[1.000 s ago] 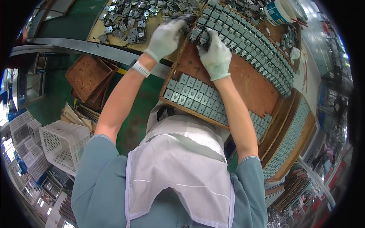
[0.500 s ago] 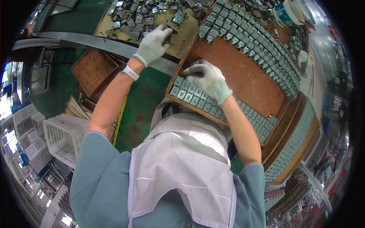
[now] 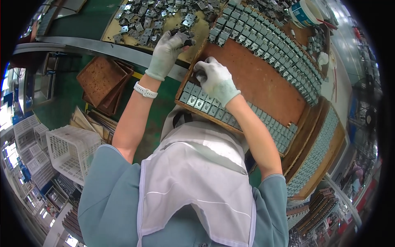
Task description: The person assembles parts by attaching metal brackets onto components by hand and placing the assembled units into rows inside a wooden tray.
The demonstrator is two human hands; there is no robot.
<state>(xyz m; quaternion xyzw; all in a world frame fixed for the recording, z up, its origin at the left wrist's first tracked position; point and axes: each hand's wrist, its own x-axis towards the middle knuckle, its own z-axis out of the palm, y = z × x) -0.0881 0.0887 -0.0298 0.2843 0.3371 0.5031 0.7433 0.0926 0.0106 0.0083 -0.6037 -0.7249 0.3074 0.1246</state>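
Note:
My left hand [image 3: 168, 52], in a white glove with dark fingertips, is over the near edge of a yellowish board [image 3: 181, 21]. Its fingers curl together around something dark and small that cannot be told from the fingertips. Loose metal brackets [image 3: 146, 22] lie heaped on that board. My right hand [image 3: 216, 78], gloved alike, hovers inside the left end of a wooden tray [image 3: 263, 82]. Its fingers are bent and pressed together, hiding whatever is between them. Just below it, small grey metal parts [image 3: 199, 103] stand in neat rows along the tray's near side.
More metal parts [image 3: 263, 37] fill rows along the tray's far side. A white-and-blue bucket [image 3: 303, 14] stands at the far right. Another filled tray [image 3: 317, 156] is at the right. Brown trays [image 3: 101, 80] and a white plastic crate [image 3: 70, 150] are at the left.
My left hand has drawn nearer and to the right, its fingers now curled. My right hand has shifted slightly left and away from me, its fingers more bent.

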